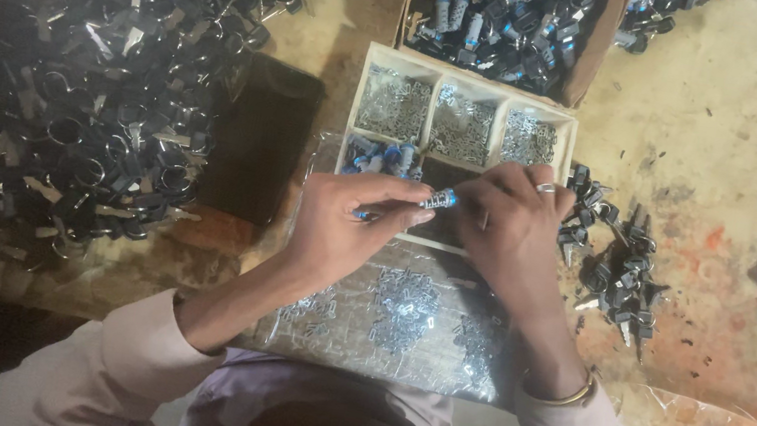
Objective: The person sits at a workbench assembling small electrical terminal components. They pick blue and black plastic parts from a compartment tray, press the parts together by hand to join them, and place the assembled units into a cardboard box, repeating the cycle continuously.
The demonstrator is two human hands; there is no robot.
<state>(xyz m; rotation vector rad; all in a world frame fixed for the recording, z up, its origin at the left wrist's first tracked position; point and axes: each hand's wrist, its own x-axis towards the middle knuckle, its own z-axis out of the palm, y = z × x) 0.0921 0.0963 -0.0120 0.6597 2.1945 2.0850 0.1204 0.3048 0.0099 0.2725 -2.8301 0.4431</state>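
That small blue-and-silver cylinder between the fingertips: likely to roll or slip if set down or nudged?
Probably rolls: the small cylinder looks round and slim, and the table is flat. Likely light and stiff, since the left hand and right hand pinch it with fingertips alone. Its shiny band suggests a slippery grip.

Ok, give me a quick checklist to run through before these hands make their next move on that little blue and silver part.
1. Left hand grips the small blue and silver part: ok.
2. Right hand meets the part's tip: ok.
3. Exact fit at the tip: cannot tell, fingers hide it.
4. Wooden divided tray holds small metal pieces in its three upper compartments: ok.
5. Loose metal pieces on the clear plastic sheet lie close below the hands: ok.
6. Pile of dark parts beside the right hand: ok.
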